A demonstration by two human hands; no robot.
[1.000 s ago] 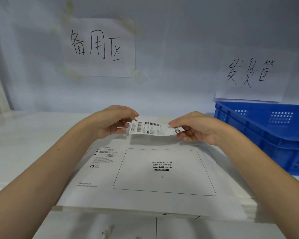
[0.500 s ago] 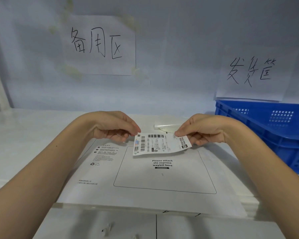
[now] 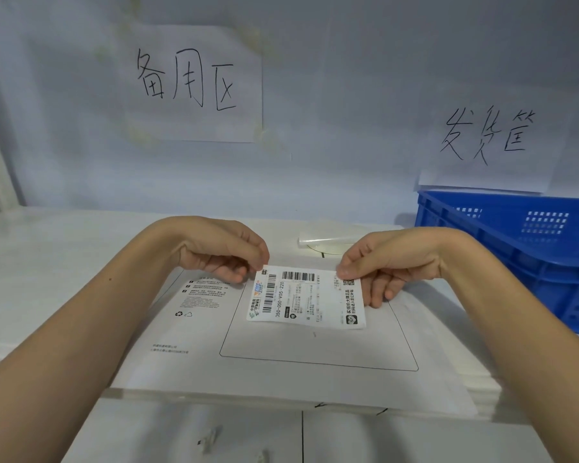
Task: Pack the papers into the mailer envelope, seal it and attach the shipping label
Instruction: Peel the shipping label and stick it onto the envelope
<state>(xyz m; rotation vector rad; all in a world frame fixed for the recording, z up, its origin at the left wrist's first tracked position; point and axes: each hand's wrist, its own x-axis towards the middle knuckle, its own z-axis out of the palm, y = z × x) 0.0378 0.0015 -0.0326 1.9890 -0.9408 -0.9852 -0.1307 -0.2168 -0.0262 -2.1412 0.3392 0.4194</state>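
**Label going onto the mailer**

The label hangs printed side up over the upper part of the outlined box on the mailer, which lies flat on the table. The left hand pinches its top left corner between thumb and fingertips; the right hand pinches the top right corner the same way. Whether the lower edge already touches the mailer cannot be told.

To do this well, I judge: square the label's edges with the box lines, set one edge down first, then smooth across so no bubble or crease forms. Adhesive likely allows no second try.

Behind lie a glossy backing strip, and a blue crate to the right.
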